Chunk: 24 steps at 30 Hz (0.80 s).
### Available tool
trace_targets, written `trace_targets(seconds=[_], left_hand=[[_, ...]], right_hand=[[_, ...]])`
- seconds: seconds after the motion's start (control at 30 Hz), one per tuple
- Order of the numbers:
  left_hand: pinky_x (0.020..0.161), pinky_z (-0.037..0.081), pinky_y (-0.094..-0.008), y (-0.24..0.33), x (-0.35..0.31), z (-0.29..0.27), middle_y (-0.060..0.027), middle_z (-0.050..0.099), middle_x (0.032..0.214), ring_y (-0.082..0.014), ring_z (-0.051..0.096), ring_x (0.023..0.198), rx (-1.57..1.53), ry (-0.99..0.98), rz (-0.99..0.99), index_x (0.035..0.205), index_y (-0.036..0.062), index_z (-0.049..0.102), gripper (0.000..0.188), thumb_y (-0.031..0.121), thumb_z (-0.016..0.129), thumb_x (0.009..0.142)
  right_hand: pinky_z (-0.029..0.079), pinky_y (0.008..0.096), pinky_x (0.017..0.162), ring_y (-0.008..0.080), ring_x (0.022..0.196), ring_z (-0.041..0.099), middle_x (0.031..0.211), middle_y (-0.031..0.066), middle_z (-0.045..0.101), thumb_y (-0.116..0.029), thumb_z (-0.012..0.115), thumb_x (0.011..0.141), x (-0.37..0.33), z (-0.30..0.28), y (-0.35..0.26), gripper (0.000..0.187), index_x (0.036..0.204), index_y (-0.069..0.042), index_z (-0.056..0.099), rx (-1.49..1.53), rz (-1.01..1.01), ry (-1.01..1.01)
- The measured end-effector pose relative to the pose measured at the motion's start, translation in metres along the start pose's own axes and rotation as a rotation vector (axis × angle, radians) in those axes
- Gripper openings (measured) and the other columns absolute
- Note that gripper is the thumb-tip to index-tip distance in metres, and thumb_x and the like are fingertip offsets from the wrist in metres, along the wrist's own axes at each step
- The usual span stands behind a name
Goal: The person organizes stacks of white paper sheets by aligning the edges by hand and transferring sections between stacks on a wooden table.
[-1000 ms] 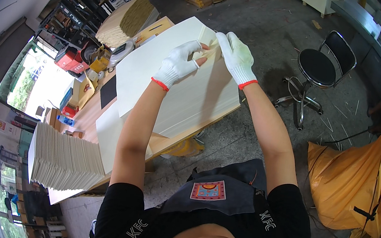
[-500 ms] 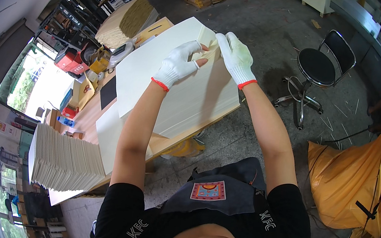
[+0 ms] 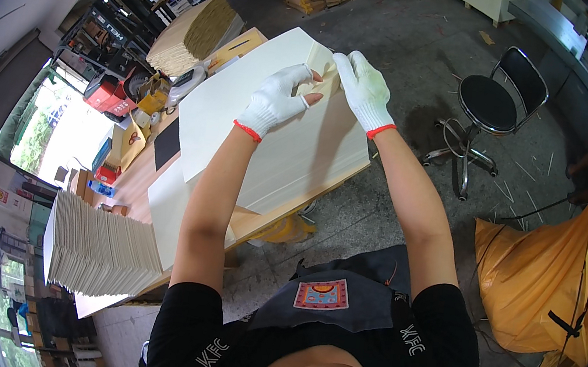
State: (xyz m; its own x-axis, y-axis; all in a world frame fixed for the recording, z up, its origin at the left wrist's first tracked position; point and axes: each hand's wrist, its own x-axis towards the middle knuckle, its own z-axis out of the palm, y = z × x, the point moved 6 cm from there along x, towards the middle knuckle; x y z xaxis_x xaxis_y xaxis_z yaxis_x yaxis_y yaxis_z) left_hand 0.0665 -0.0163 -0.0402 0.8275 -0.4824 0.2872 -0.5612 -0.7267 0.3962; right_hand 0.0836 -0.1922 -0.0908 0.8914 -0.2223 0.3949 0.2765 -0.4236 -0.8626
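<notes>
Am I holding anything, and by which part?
Cannot tell: the left hand and right hand are at the white sheets, near their far right corner.

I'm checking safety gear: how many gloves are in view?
2: a glove on the left hand and a glove on the right hand, both at the white stack. Others may be hidden.

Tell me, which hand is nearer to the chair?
The right hand. It is at the right edge of the white sheets, with the chair off to its right. The left hand is over the sheets, farther left from the chair.
</notes>
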Motion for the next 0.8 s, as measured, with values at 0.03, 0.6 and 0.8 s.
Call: trace_targets(seconds=[0.03,0.6,0.8], left_hand=[[0.086,0.051,-0.0382,-0.0007,-0.0003,-0.0006,-0.0148,0.070,0.107,-0.0286,0.065,0.094,-0.002,0.003,0.000,0.119,0.0115,0.067,0.031,0.025,0.069,0.090],[0.092,0.051,-0.0387,0.0020,-0.0001,-0.0007,-0.0140,0.069,0.113,-0.0301,0.065,0.102,0.015,-0.011,0.017,0.117,0.0103,0.068,0.030,0.022,0.070,0.090],[0.090,0.051,-0.0362,-0.0019,0.0017,0.0021,-0.0130,0.069,0.112,-0.0255,0.065,0.103,-0.078,-0.040,-0.040,0.121,0.0082,0.066,0.031,0.022,0.067,0.093]], right_hand=[[0.044,0.0442,0.070,0.0381,0.075,0.060,0.076,0.0178,0.058,-0.058,0.049,0.099,-0.0003,0.0005,-0.0007,0.054,0.087,-0.006,0.055,0.000,-0.003,0.001],[0.049,0.0476,0.075,0.0401,0.086,0.068,0.086,0.0204,0.070,-0.057,0.046,0.099,-0.0019,-0.0007,-0.0031,0.053,0.098,-0.008,0.064,-0.027,0.037,-0.026],[0.050,0.0470,0.075,0.0398,0.084,0.068,0.086,0.0198,0.070,-0.058,0.046,0.099,-0.0032,-0.0031,-0.0048,0.052,0.098,-0.008,0.064,0.000,0.016,-0.034]])
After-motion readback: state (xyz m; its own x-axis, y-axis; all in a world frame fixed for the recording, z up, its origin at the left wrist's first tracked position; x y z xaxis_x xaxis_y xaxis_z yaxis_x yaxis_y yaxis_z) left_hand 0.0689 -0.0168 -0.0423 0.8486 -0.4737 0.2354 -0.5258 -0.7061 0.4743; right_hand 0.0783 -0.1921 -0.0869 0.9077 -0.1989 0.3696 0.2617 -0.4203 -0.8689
